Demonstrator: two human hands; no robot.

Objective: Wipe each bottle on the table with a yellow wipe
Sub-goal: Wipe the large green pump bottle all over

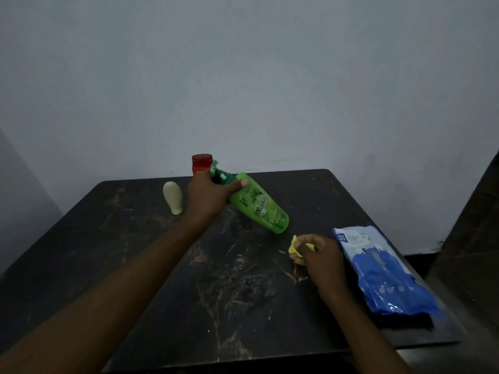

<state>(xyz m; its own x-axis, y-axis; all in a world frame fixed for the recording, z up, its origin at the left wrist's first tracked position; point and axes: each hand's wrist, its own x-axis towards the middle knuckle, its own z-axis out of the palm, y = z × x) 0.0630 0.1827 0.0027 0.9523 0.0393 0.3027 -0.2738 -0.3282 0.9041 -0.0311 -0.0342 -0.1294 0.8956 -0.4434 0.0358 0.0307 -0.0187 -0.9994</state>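
So here's where we're at: our left hand (209, 197) is wrapped around the top end of the green bottle (259, 209), fingers curled around the neck just under the pump and the thumb lying along the shoulder. The bottle is tilted way over, pump end pointing up and to the left toward the wall, base end pointing down to the right over the middle of the table (216, 292). We honestly can't tell if the base is resting on the tabletop or hanging just above it. Our right hand (318, 255) is down near the right side of the table, pinching a scrunched-up yellow wipe (295, 248) between thumb and fingertips, with the rest of the fingers curled in. The wipe sits just below and to the right of the bottle's base, close but not touching it. Right beside that hand, along the right edge, lies a blue and white pack of wipes (378, 268), flat on the table. Off to the left of our left hand a small cream bottle (173, 197) stands cap-down, and behind the hand at the back edge there's a red bottle (201, 164) with a red lid, partly hidden. The table is dark with scuffed, marbled streaks, and the light is pretty dim.
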